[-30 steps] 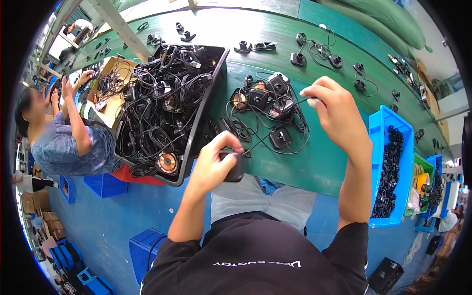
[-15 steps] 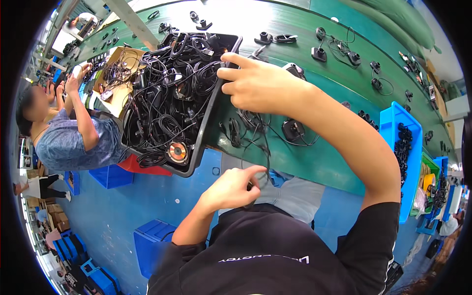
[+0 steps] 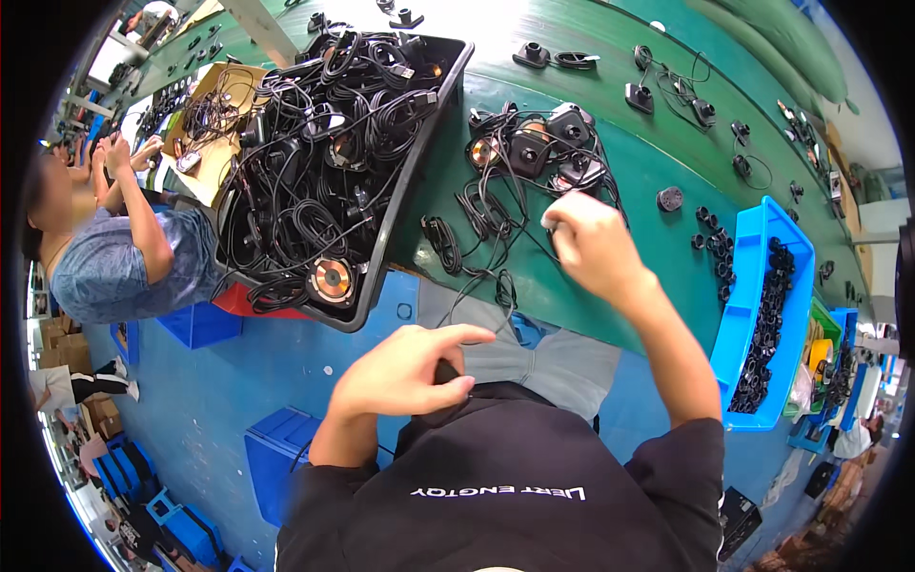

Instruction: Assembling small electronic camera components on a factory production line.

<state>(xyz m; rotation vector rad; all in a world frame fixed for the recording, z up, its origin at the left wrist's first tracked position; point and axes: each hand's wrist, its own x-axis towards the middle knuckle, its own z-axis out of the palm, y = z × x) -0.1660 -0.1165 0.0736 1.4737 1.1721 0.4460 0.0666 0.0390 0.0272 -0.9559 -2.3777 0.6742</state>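
Observation:
My left hand (image 3: 396, 374) is in front of my body, index finger stretched out. Its thumb and other fingers are closed around a small black part (image 3: 444, 377), mostly hidden by the hand. Over the green mat, my right hand (image 3: 599, 246) has curled fingers, with a bit of white at the fingertips. What those fingers grip, if anything, is hidden. Just beyond it lies a cluster of square black devices (image 3: 530, 151) with cables. Coiled black cables (image 3: 486, 212) lie left of my right hand, and some hang over the table edge near my left hand.
At left, a black bin (image 3: 389, 250) is heaped with cabled devices and a copper-coloured disc (image 3: 333, 280). A blue bin (image 3: 753, 305) of small black parts stands at right, beside loose black rings (image 3: 717, 250). Another person (image 3: 133, 253) works at far left.
My right hand has left the black bin's rim and come right and nearer, over the mat. The device cluster now shows. My left hand has shifted slightly left, still closed on the black part.

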